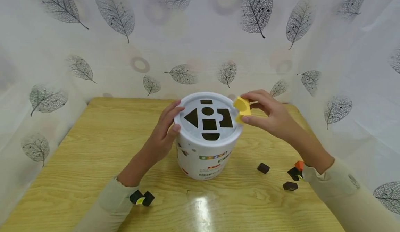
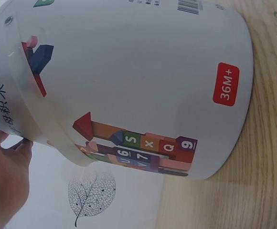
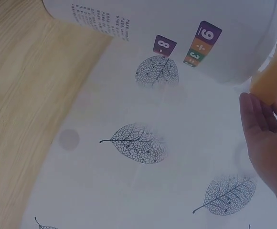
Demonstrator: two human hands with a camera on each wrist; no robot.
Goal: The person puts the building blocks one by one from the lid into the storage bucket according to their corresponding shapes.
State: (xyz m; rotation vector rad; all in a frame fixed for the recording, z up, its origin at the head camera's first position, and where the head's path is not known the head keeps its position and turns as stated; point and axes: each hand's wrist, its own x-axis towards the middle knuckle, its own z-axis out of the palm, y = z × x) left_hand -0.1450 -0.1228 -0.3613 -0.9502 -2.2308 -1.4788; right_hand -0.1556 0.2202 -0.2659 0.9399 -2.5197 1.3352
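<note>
Yellow block (image 1: 244,107) pinched between thumb and fingertips of the right hand (image 1: 268,115), up at the right edge of the lid (image 1: 218,101) of the bucket (image 1: 203,152), curved cut turned toward the bucket. A narrow hold; no telling from these views whether touching the lid or just clear of it. On the bucket's left side, left hand (image 1: 164,134) spread wide against the lid's edge, apparently for steadying. On the table (image 1: 109,148), right of the bucket, a dark block (image 1: 263,168), with a second dark block (image 1: 290,186) farther out.

Step in hand, by the look of it: lining up the yellow block with the notched hole (image 1: 228,119) on the bucket's right, a likely match in outline; not yet in. Next, probably: shift left over the bucket, level, turn to fit curve to notch, then lower and let go.
</note>
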